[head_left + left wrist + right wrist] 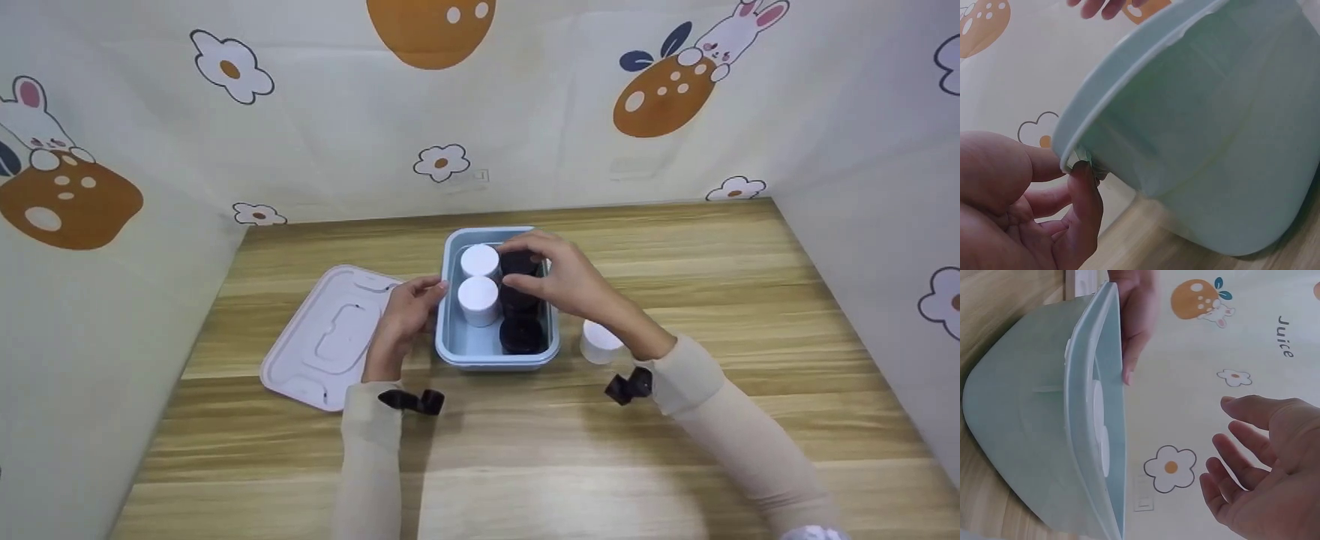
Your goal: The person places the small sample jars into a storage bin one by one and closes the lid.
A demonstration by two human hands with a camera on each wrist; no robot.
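A light blue plastic storage box (495,360) stands on the table with its top open. Inside, two white cylinders (478,296) are lined up on the left and black cylinders (523,334) on the right, partly hidden by a hand. My left hand (405,315) pinches the box's left rim between thumb and fingers, as the left wrist view shows at the rim (1089,107). Above the black cylinders hovers my right hand (566,277), fingers spread and loosely bent. The right wrist view shows this hand (1264,472) apart from the box, holding nothing.
Left of the box lies a white lid (319,345), partly behind the left forearm. One more white cylinder (600,343) stands on the wooden table (525,465) to the right, beside the right forearm. A patterned curtain (337,135) encloses the back and sides.
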